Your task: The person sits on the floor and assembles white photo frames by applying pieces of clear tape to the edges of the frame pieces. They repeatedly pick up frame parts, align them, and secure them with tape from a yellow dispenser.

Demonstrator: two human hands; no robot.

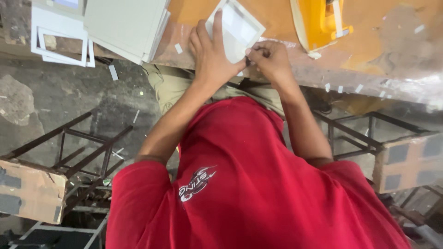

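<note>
A white square frame piece [240, 27] lies tilted on the orange-brown table [277, 14] near its front edge. My left hand [210, 53] presses flat on the piece's lower left part, fingers spread over it. My right hand [270, 57] is closed at the piece's lower right corner, fingertips pinched on its edge; whatever small thing they pinch is hidden. Both forearms reach up from my red shirt [249, 184].
A stack of white flat panels [127, 25] and white open frames [60, 39] sit at the table's left. A yellow tool [320, 20] lies at the right. Small tape strips [355, 87] line the table's edge. Metal stool frames [87, 152] and cardboard-topped seats [408, 159] stand on the floor.
</note>
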